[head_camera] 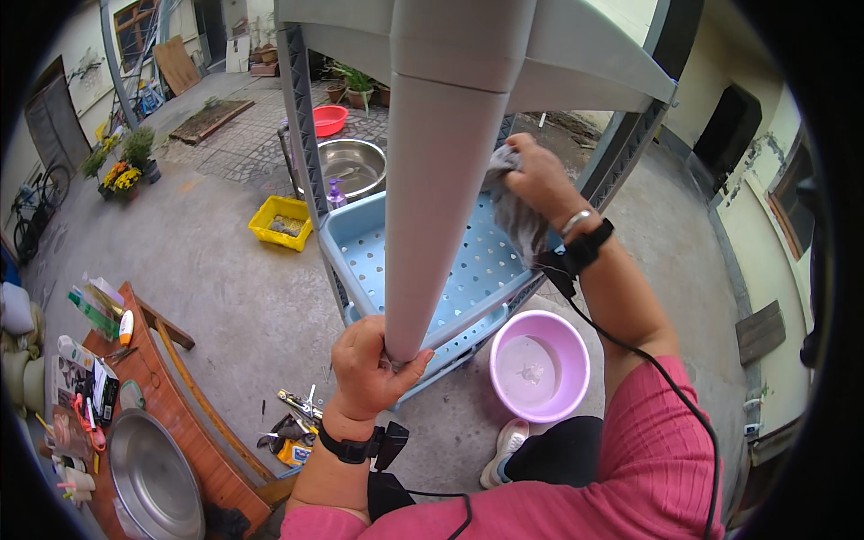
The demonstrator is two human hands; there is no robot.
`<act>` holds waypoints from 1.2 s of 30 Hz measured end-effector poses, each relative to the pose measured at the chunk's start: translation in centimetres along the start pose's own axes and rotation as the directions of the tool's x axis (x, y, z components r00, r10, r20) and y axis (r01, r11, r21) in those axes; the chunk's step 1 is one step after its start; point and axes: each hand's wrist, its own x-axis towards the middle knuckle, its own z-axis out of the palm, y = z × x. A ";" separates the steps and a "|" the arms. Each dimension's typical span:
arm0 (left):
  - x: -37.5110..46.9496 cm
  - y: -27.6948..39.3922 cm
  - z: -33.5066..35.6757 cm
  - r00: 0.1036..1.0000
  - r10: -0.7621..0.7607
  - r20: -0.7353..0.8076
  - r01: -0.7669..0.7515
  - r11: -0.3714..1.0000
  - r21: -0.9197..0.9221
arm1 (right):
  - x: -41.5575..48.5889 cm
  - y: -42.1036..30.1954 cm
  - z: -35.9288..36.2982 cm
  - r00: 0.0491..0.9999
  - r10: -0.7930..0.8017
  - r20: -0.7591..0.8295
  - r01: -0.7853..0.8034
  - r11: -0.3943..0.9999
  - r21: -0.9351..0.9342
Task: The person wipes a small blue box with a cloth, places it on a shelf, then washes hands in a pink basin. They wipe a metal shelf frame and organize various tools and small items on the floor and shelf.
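My left hand [371, 371] grips the lower end of a thick light-grey plastic pipe [445, 155], which rises toward the camera and hides the middle of the view. To the right of the pipe, my right hand [543, 179] clutches a wet-looking grey cloth [516, 216] that hangs down over the corner of a pale blue perforated plastic basket [486, 250]. The basket sits in a metal-post rack [307, 115], below a white plastic basin-like top [580, 74] joined to the pipe. A second blue basket [466, 337] shows beneath it.
A pink basin [574, 351] with water stands by my foot. On the left, a wooden bench [209, 432] holds a metal bowl [155, 472] and small items. Tools [293, 432] lie on the floor. Behind are a yellow basket [280, 239] and a steel basin [351, 165].
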 end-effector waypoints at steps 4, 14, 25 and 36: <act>-0.1 0.0 -0.1 1.000 -0.009 0.010 0.009 1.000 0.004 | 1.8 1.8 4.0 0.854 -0.040 0.519 0.161 0.968 -0.191; -0.3 -0.4 -0.1 1.000 0.010 0.005 -0.010 0.999 -0.040 | 3.1 3.0 7.0 0.733 0.062 0.677 0.279 0.880 -0.384; -0.4 -0.4 -0.5 0.997 -0.024 0.070 0.027 0.998 -0.051 | 0.8 -8.6 4.9 0.559 -0.052 0.828 -0.017 0.997 0.074; -0.7 0.1 0.0 0.999 -0.040 0.020 0.041 0.998 -0.056 | -4.2 -13.7 4.4 0.207 -0.620 0.757 0.309 0.776 0.551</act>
